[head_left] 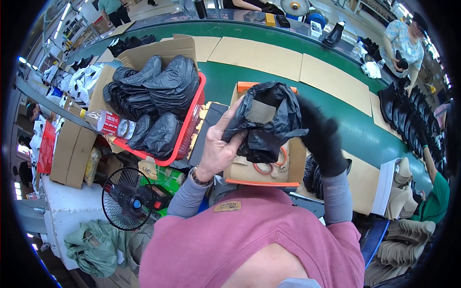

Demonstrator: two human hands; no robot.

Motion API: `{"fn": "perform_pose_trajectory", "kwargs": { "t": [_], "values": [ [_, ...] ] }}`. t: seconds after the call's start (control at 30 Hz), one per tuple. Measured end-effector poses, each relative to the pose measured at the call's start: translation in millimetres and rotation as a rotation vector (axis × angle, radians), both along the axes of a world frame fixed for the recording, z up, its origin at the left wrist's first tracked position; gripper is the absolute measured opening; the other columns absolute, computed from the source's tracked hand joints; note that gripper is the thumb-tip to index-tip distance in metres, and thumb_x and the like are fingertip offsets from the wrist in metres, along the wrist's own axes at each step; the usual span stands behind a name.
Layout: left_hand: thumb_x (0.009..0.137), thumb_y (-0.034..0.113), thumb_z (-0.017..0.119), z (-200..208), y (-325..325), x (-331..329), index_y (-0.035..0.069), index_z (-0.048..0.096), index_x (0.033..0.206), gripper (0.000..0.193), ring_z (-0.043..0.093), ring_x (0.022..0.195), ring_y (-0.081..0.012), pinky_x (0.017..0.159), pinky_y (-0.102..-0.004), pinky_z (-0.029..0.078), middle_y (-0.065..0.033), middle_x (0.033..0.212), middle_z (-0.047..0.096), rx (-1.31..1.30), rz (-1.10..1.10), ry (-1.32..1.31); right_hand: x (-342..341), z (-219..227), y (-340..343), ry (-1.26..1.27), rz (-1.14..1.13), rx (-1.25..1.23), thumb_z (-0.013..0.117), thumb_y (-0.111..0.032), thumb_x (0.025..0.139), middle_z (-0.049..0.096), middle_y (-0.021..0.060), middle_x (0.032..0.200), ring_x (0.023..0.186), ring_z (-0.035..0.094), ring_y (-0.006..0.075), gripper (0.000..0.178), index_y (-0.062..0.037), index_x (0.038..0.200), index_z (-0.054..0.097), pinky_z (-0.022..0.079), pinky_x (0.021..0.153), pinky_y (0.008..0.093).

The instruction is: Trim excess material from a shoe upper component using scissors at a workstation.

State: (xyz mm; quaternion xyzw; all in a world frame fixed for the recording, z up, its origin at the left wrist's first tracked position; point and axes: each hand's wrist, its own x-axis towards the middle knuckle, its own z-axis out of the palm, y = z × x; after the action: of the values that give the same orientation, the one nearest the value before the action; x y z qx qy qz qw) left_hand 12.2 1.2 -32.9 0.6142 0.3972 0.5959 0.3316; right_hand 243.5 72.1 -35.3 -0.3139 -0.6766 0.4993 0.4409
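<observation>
Black bag: crumpled black plastic bag (245, 108), mouth gaping upward, a flat grey-beige patch (260, 113) showing inside; held above the open box, in front of the chest.
Left hand: bare left hand (217, 149) grips the bag's left side, thumb and a finger pinching the plastic; watch on wrist.
Right hand: right hand (322, 139) in black glove, motion-blurred, just beside the bag's right edge; can't tell if it's gripping or touching.
Open box: open box (297, 165) with orange edges sits under the bag, partly covered by it; orange loops (283, 156) lie inside.
Red crate: red crate (196, 120) left of the box, loaded with black-wrapped bundles (172, 82); raised cardboard flaps behind them.
Bottle: clear plastic bottle (106, 123), red label, tilted at the crate's left side.
Bench: green surface (357, 113) runs behind the box, flat cardboard sheets (257, 56) lying along it.
Fan: black fan (128, 199) lower left, near the left forearm.
Far right: rows of black shoes (408, 108); co-worker in patterned top (401, 43) stands behind.
</observation>
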Motion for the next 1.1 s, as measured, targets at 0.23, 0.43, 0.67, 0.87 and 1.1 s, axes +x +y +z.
{"fn": "perform_pose_trajectory", "kwargs": {
  "t": [0.23,0.43,0.67,0.87,1.1],
  "values": [
    [0.079,-0.016,0.051,-6,4,12,0.005,0.021,0.153,0.083,0.048,0.128,-0.0196,0.106,-0.0305,0.037,-0.0153,0.143,0.046,0.025,-0.021,0.163,-30,19,-28,0.024,0.015,-0.124,0.073,0.004,0.074,0.061,0.0130,0.117,0.108,0.060,0.0210,0.059,-0.0036,0.130,0.055,0.053,0.082,0.0331],
    [0.079,-0.013,0.057,1,4,19,0.006,0.025,0.151,0.081,0.046,0.128,-0.0200,0.105,-0.0307,0.038,-0.0120,0.141,0.045,-0.064,-0.131,-0.232,-40,25,-36,-0.347,-0.133,0.663,0.075,0.003,0.065,0.060,0.0182,0.115,0.101,0.064,0.0339,0.054,-0.0134,0.115,0.066,0.054,0.080,0.0367],
    [0.072,-0.019,0.044,-5,9,5,0.004,0.068,0.099,0.043,0.058,0.113,-0.0216,0.096,-0.0298,0.045,-0.0153,0.132,0.054,0.088,0.052,-0.107,-18,36,-37,-0.061,0.329,0.341,0.082,-0.011,0.066,0.049,0.0180,0.138,0.121,0.053,0.0297,0.069,-0.0084,0.131,0.058,0.042,0.100,0.0388],
    [0.069,-0.018,0.048,6,5,18,0.007,0.072,0.091,0.040,0.057,0.118,-0.0280,0.097,-0.0332,0.044,-0.0183,0.134,0.052,0.239,0.094,0.077,-35,27,-44,-0.237,-0.050,0.330,0.078,-0.010,0.073,0.063,0.0157,0.114,0.102,0.062,0.0298,0.067,-0.0037,0.134,0.051,0.049,0.087,0.0402],
    [0.087,-0.001,0.064,19,2,23,-0.003,0.052,0.133,0.048,0.051,0.127,-0.0301,0.102,-0.0365,0.046,-0.0207,0.139,0.050,0.185,-0.171,-0.580,-37,18,-40,-0.548,-0.177,0.802,0.073,-0.004,0.066,0.065,0.0111,0.105,0.096,0.062,0.0285,0.057,-0.0092,0.122,0.061,0.045,0.091,0.0401]
  ]
}}
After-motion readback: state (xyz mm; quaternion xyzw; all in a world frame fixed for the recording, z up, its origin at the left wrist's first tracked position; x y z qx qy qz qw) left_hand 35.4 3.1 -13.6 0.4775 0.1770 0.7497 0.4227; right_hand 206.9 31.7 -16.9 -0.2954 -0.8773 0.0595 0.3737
